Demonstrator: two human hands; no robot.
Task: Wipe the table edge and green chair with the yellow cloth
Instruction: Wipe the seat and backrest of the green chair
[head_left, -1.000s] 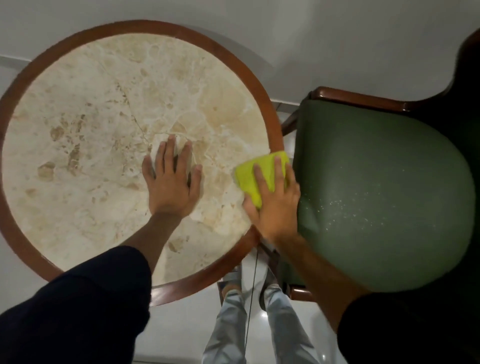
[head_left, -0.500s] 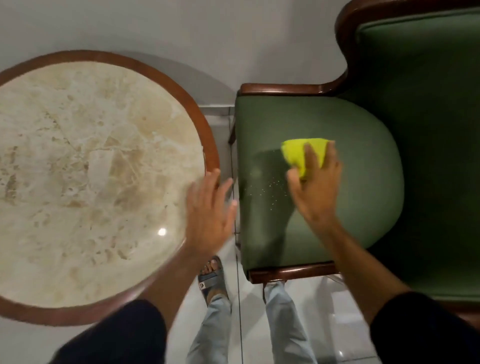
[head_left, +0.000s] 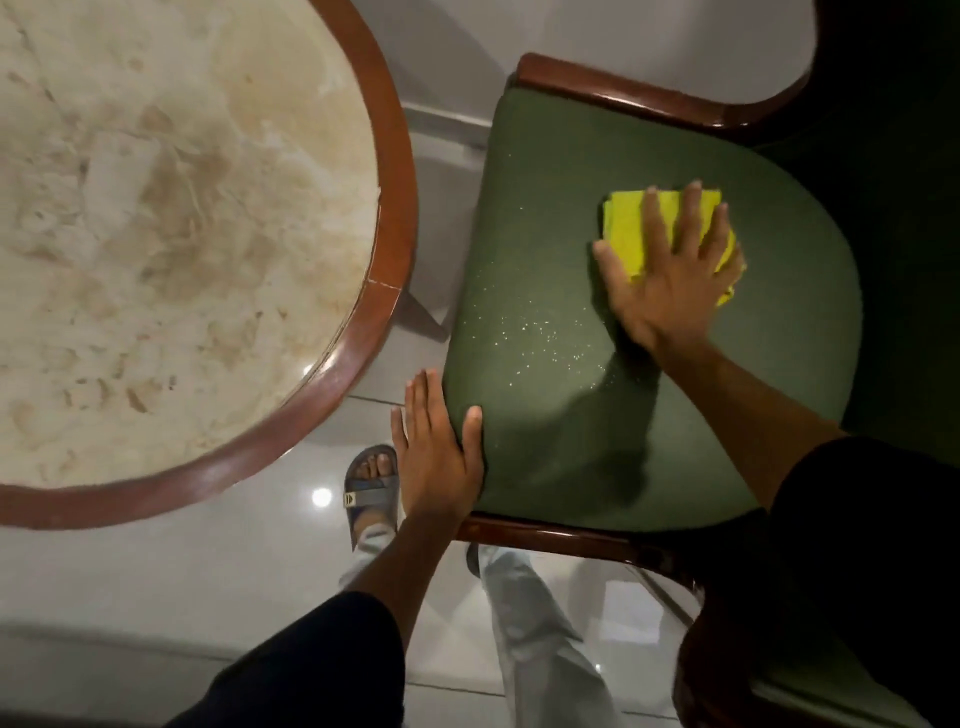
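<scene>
The green chair (head_left: 561, 223) fills the right half, its padded seat framed in dark red wood. My right hand (head_left: 670, 280) lies flat on the folded yellow cloth (head_left: 626, 228), pressing it onto the seat's far right part. Pale specks dot the seat's middle, left of the cloth. My left hand (head_left: 434, 457) grips the seat's front left corner, thumb on top and fingers down the side. The round marble table (head_left: 397, 171) with its brown wooden rim stands to the left, apart from both hands.
A narrow gap of glossy white floor (head_left: 182, 571) separates table and chair. My sandalled foot (head_left: 371, 488) and pale trouser legs stand in that gap by the chair's front rail. The chair's dark backrest (head_left: 904, 156) rises at the right.
My right hand carried the cloth from the table's rim onto the chair seat and farther across it. My left hand left the tabletop and took hold of the seat's front corner.
</scene>
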